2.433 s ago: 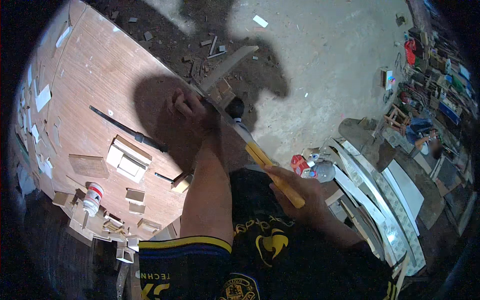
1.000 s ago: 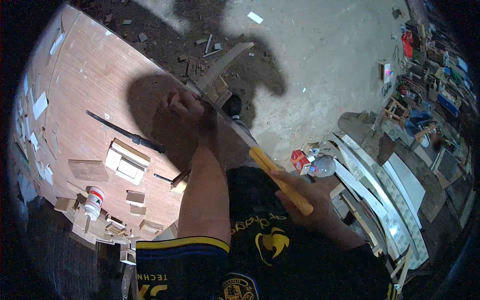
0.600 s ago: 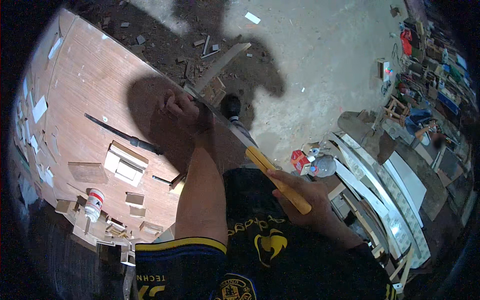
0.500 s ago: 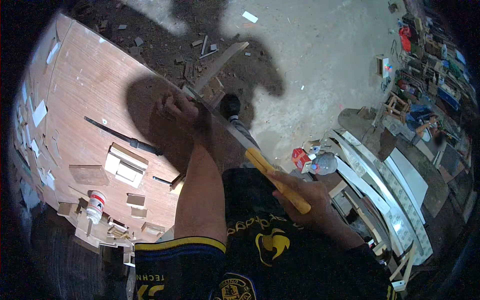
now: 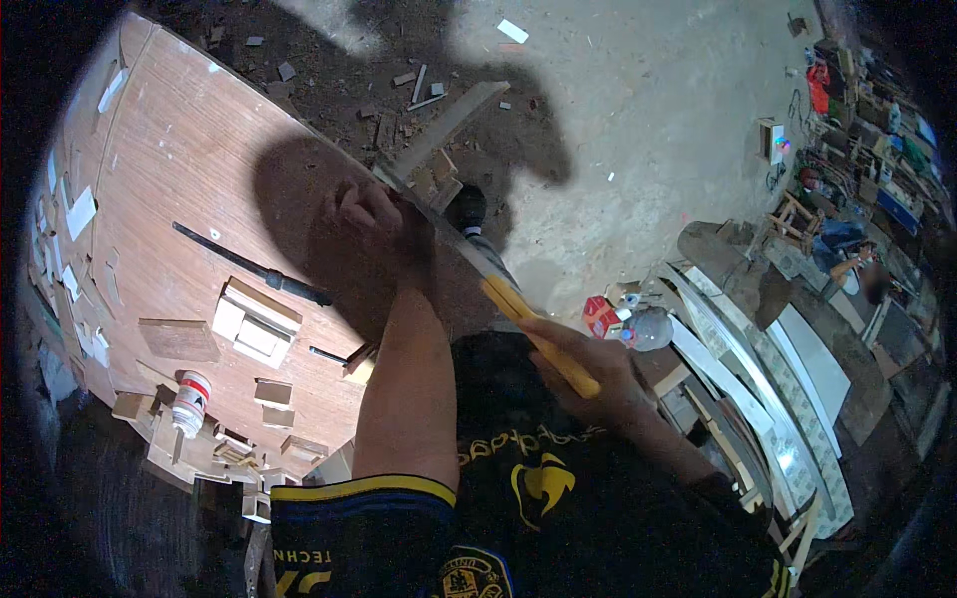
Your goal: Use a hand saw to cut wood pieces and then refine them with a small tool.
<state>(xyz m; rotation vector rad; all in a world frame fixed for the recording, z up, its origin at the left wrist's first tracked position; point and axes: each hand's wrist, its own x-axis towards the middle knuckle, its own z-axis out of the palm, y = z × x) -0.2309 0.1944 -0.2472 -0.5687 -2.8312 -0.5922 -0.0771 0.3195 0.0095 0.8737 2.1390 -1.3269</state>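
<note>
At the edge of a round wooden tabletop (image 5: 169,149), seen from above, I watch a sawing stroke in progress. My right hand (image 5: 588,364) is closed around the yellow handle (image 5: 543,334) of a handsaw (image 5: 454,239), near the middle of the view above my dark shirt. My left hand (image 5: 369,219) is curled down over the table's rim, fingers closed and pressing on what looks like a narrow wooden strip (image 5: 449,125) beneath the blade; shadow hides exactly what the fingers hold.

I judge the cut to be under way, not finished: the strip appears whole where it runs out past the table over the dirt floor (image 5: 638,130). The next move calls for a steady push along the blade's line while the left hand keeps the wood pinned.

The saw's long axis runs diagonally, handle at lower right, tip pointing toward upper left, across the table edge. The strip's long axis crosses it, pointing toward upper right.

On the tabletop lie a long dark tool (image 5: 249,264), pale wood offcuts (image 5: 254,324) and a small white bottle with a red cap (image 5: 189,399). Stacked boards (image 5: 758,399) sit at right.
</note>
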